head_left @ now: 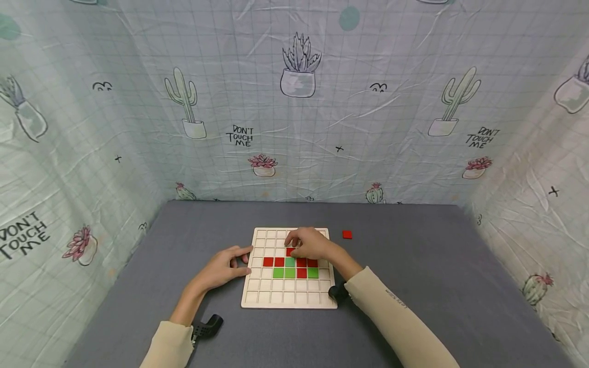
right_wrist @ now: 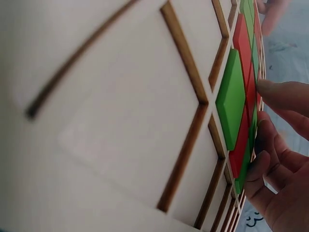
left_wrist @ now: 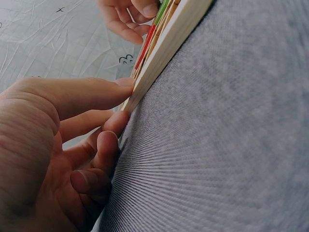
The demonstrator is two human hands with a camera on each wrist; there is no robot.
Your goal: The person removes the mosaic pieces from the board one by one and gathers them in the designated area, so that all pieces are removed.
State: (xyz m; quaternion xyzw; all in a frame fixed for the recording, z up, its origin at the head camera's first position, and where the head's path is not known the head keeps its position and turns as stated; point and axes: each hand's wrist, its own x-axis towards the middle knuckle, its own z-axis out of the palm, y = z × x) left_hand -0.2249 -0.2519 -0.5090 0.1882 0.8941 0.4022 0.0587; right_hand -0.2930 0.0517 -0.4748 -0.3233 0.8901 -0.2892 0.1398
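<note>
A pale wooden grid board [head_left: 289,297] lies flat on the table, with red and green square tiles in two of its rows. My left hand [head_left: 221,267] rests at the board's left edge, thumb and index finger stretched out and touching it apart from each other. In the left wrist view the left thumb [left_wrist: 91,94] lies against the board's rim. My right hand [head_left: 311,244] reaches over the upper part of the board, its thumb and bent fingers pinching a red tile [head_left: 290,252] just above the tiled rows. The hand partly hides nearby cells.
A loose red tile [head_left: 347,234] lies on the grey table [head_left: 395,255], to the right of the board's far corner. Patterned cloth [head_left: 294,133] hangs behind the table and along both sides. A dark camera mount [head_left: 208,326] is on the left wrist.
</note>
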